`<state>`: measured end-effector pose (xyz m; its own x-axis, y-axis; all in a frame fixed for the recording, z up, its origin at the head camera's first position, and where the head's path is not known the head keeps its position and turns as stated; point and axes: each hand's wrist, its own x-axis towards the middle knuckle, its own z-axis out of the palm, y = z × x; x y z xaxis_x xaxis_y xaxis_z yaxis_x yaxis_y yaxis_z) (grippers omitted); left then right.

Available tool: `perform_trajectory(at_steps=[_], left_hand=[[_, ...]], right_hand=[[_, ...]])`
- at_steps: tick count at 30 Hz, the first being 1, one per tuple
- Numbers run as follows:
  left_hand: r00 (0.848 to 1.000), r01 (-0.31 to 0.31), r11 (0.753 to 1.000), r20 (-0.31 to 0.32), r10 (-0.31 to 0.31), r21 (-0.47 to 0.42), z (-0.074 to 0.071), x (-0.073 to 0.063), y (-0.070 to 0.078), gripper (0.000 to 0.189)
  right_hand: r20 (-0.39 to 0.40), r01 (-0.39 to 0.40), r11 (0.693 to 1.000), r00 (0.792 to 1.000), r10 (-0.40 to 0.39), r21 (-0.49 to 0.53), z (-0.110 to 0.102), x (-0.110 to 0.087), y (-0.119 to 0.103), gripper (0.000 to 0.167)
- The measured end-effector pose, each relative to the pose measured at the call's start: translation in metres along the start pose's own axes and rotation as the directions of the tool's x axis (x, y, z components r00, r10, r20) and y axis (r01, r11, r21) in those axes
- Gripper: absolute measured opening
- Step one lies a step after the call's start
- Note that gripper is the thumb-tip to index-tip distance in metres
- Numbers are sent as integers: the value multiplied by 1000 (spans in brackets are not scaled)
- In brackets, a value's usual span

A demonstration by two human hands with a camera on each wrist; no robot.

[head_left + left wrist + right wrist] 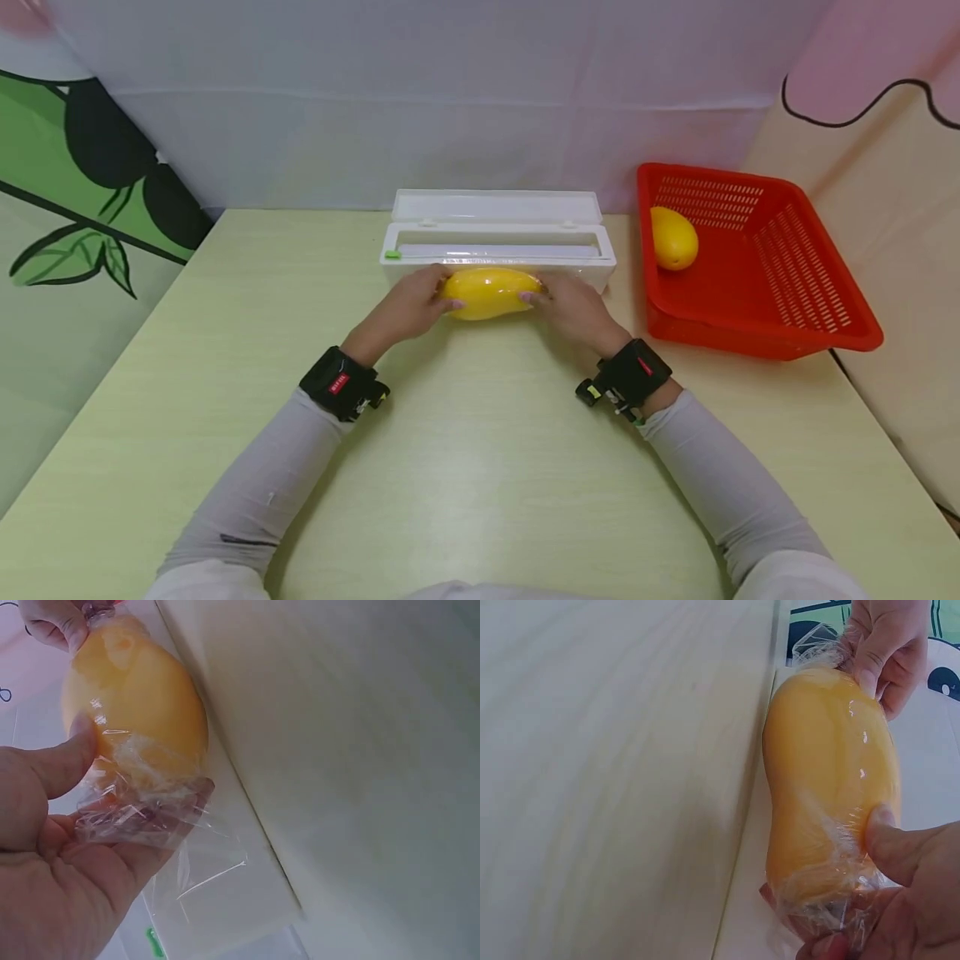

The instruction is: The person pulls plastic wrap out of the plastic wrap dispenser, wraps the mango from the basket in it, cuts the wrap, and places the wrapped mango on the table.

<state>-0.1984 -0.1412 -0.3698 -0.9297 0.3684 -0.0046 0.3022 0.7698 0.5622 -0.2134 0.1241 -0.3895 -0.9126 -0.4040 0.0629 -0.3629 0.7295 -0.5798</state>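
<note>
A smooth yellow mango [489, 293], wrapped in clear cling film [154, 814], is held between both hands in front of the white film dispenser [504, 233]. My left hand [412, 302] grips its left end, thumb on the near side and fingers behind and beneath. At the other end my right hand [576, 310] pinches it in a similar way. Loose film bunches up at both ends of the fruit, as both wrist views show. The dispenser's lid [495, 206] stands raised, with a roll visible inside and a green slider [392, 254] at its left.
To the right stands a red plastic basket [757, 321] with slotted walls, holding another yellow fruit [674, 239] by its left side. Pale wooden tabletop [480, 467] lies under the forearms. A cloth backdrop [375, 125] rises behind the dispenser.
</note>
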Motion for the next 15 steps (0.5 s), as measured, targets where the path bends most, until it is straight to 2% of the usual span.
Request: perform_trajectory(at_steps=[8, 15], left_hand=[[996, 85, 990, 11, -85, -112, -2, 0, -5, 56], [995, 95, 990, 13, -94, -100, -1, 1, -7, 41]], right_hand=[[-1, -35, 999, 999, 35, 14, 1, 2, -3, 33], [6, -108, 993, 994, 108, 55, 3, 1, -3, 39]])
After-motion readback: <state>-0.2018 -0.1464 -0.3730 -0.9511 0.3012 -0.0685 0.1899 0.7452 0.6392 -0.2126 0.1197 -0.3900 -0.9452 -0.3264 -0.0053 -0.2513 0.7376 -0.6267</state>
